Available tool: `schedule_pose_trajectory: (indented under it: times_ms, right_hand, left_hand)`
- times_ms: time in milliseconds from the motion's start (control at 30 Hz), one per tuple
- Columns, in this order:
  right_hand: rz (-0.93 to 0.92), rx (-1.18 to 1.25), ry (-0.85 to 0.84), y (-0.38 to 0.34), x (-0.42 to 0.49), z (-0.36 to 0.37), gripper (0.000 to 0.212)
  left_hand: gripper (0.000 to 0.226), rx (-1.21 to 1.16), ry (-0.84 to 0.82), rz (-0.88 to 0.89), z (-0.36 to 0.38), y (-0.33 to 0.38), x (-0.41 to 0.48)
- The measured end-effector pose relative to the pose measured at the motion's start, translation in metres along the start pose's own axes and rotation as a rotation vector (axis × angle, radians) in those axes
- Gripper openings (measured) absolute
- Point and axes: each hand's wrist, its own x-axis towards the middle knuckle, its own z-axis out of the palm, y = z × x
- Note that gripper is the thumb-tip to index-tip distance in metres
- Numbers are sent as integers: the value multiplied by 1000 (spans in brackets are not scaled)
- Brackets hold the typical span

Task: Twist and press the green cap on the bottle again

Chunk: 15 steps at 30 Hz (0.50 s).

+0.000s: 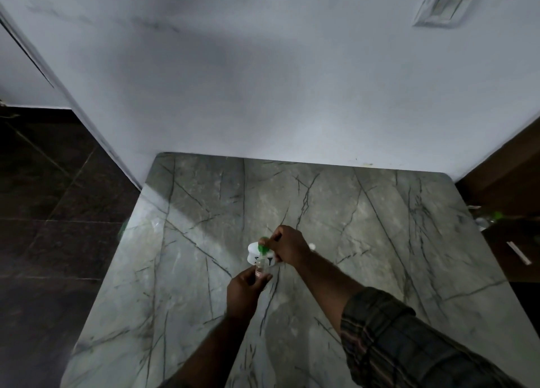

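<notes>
- The left hand (244, 289) grips a small clear bottle (260, 268) by its lower part and holds it upright above the marble table (187, 241); this probably keeps the neck steady for the other hand.
- The right hand (287, 246) pinches the green cap (264, 245) at the top of the bottle with curled fingers, as one does for turning it.
- A white tub (253, 256) stands on the table just behind the bottle, partly hidden.
- Both forearms reach forward; the right one, with a plaid sleeve (409, 344) rolled back, comes in from the right side.
</notes>
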Motion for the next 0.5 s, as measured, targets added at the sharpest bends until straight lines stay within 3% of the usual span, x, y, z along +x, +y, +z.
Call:
schedule_pose_trajectory:
  times_ms: [500]
  right_hand:
    - [20,-29,-16,-11,4,-6,31]
  left_hand:
    - [18,12,-16,5,-3,3,3]
